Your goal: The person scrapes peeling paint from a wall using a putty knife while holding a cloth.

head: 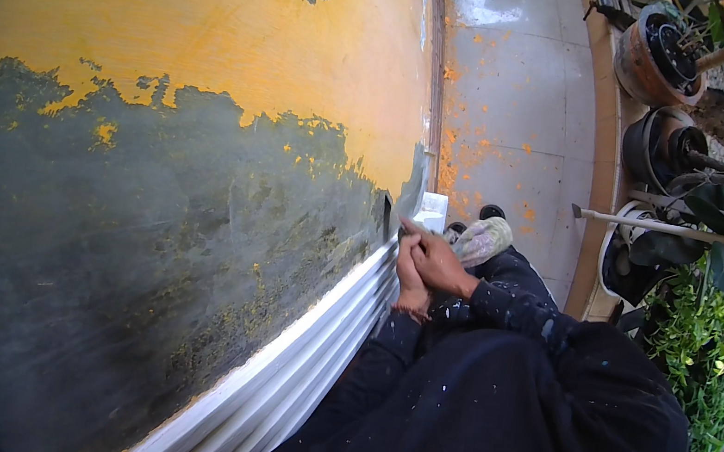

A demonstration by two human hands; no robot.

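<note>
My left hand [413,276], with a cord at its wrist, and my right hand [444,265] are pressed together near the wall's edge. Their fingers overlap, and what lies between them is too small and hidden to tell. Just left of them a narrow dark slot or object [386,215] shows at the wall. The wall has yellow paint [196,19] on one part and a bare dark grey, patchy surface [125,212] on the other. A white ridged moulding [318,332] runs along the wall's edge beside my left arm.
Orange-yellow flakes lie on the grey tiled floor [509,108]. A pale cloth-like thing [486,240] is by my legs. Several plant pots [660,60] stand along a ledge [606,122] on the right, where a light pole [670,230] sticks out. Green plants [713,363] grow below them.
</note>
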